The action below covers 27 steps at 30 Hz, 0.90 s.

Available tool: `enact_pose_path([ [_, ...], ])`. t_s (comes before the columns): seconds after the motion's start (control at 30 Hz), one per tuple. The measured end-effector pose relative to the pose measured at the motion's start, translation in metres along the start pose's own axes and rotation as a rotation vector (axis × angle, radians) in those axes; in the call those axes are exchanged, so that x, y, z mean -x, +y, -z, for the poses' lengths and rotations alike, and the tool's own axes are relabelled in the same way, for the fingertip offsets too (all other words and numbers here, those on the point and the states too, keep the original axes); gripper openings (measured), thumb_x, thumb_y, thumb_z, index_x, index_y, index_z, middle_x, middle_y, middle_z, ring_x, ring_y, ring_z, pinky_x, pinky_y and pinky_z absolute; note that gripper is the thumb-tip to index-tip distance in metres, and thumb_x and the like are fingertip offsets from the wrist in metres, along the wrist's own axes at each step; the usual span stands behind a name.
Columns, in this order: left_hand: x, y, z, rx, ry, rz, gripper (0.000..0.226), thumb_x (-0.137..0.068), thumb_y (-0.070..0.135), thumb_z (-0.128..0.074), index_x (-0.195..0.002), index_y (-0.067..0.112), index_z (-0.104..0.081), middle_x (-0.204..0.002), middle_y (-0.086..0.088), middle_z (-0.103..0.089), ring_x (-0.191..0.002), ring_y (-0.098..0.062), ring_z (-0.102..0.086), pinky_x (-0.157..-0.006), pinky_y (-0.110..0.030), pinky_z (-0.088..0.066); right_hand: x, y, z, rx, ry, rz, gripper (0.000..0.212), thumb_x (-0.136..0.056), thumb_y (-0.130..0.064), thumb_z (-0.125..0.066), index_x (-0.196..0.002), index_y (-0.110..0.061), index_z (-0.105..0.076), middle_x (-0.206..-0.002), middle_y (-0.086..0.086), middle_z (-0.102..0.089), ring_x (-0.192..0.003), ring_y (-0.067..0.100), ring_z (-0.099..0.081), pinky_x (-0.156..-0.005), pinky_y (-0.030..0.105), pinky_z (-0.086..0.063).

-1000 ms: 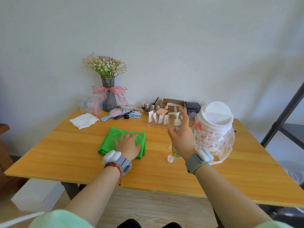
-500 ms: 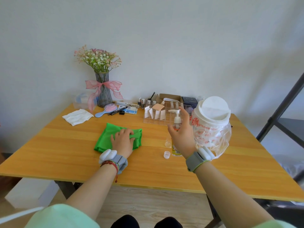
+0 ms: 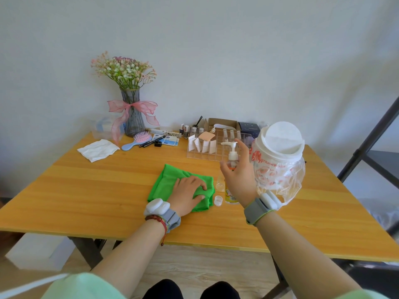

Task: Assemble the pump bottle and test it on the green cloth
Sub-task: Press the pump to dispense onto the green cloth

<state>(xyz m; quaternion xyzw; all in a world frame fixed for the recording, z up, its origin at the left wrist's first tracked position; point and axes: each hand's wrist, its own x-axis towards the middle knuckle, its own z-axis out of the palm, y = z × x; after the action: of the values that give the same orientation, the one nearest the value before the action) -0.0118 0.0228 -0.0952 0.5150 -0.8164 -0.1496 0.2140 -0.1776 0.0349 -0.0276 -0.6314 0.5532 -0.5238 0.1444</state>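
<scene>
Green cloth (image 3: 172,180) lies partly hidden under the flat, unclenched left hand (image 3: 187,194); the right hand (image 3: 239,175) grasps the pump bottle (image 3: 232,157), covering its base

Since a second ago the left hand (image 3: 190,194) has bunched the green cloth (image 3: 170,183) under its fingers, the near edge rumpling, while the right hand (image 3: 239,180) has tilted the pump bottle (image 3: 232,157) slightly upright.

A plain white wall (image 3: 216,50) backs the wooden desk (image 3: 86,190); pale wood floor (image 3: 216,268) below, dark metal frame (image 3: 367,143) standing alongside.
</scene>
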Motion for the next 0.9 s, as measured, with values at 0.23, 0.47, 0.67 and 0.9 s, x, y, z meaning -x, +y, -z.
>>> enact_pose_path([
  [0.23, -0.008, 0.003, -0.012, -0.315, -0.233, 0.047, 0.057, -0.096, 0.055, -0.024, -0.147, 0.042, -0.004, -0.161, 0.010, 0.005, -0.148, -0.021, 0.005, -0.116, -0.060, 0.002, -0.001, 0.007, -0.004, -0.014, -0.006, 0.022, 0.062, -0.086, -0.022, -0.059, -0.136, -0.038, -0.027, -0.059, 0.007, -0.058, -0.044, 0.006, -0.048, -0.046, 0.035, -0.051],
  [0.47, -0.022, 0.013, -0.022, -0.349, -0.206, 0.161, 0.054, -0.094, 0.059, -0.018, -0.145, 0.047, -0.005, -0.160, 0.010, 0.009, -0.148, -0.025, 0.010, -0.113, -0.066, 0.004, -0.004, 0.010, -0.005, -0.016, -0.008, 0.046, 0.061, -0.085, -0.023, -0.059, -0.136, -0.039, -0.028, -0.061, -0.007, -0.057, -0.047, 0.002, -0.052, -0.048, 0.026, -0.051],
  [0.67, -0.038, 0.007, -0.026, -0.329, -0.147, 0.267, 0.051, -0.094, 0.059, -0.019, -0.143, 0.050, -0.007, -0.160, 0.011, 0.004, -0.148, -0.027, 0.007, -0.110, -0.070, 0.002, -0.002, 0.012, -0.007, -0.018, -0.010, 0.062, 0.063, -0.085, -0.023, -0.060, -0.135, -0.042, -0.027, -0.064, -0.010, -0.056, -0.050, 0.000, -0.054, -0.049, 0.020, -0.047],
  [0.9, -0.039, -0.002, -0.023, -0.324, -0.109, 0.359, 0.049, -0.097, 0.053, -0.018, -0.144, 0.048, -0.006, -0.161, 0.010, 0.004, -0.148, -0.028, 0.007, -0.110, -0.071, 0.001, -0.001, 0.015, -0.006, -0.015, -0.007, 0.077, 0.061, -0.085, -0.025, -0.060, -0.135, -0.040, -0.028, -0.066, -0.010, -0.055, -0.053, 0.000, -0.054, -0.051, 0.022, -0.048],
])
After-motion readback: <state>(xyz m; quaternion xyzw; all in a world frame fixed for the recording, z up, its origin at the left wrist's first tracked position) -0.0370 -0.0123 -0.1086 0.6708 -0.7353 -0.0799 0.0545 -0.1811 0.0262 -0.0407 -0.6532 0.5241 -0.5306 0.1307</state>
